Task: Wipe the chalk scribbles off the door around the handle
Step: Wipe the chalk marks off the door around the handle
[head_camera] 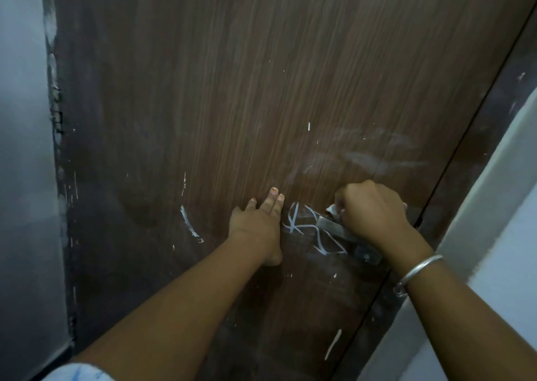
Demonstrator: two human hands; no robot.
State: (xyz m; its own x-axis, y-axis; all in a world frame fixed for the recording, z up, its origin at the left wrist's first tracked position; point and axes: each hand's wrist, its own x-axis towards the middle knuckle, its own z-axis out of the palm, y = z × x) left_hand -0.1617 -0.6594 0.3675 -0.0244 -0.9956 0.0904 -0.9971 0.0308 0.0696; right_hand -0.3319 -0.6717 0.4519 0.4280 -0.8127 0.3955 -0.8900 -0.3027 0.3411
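On the brown wooden door [261, 75], the left hand [255, 226] presses flat, fingers straight and pointing up. Just to its right, white chalk scribbles [293, 225] lie beside the metal handle [337, 229]. Over the handle, the right hand [374, 209] is curled into a fist and pinches a small pale wipe [333, 209].

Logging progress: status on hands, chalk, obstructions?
Left hand flat on door. Right hand grips cloth, over handle. Scribbles unwiped between hands. Handle in wiping path.

Pale grey walls [20, 148], dim light.
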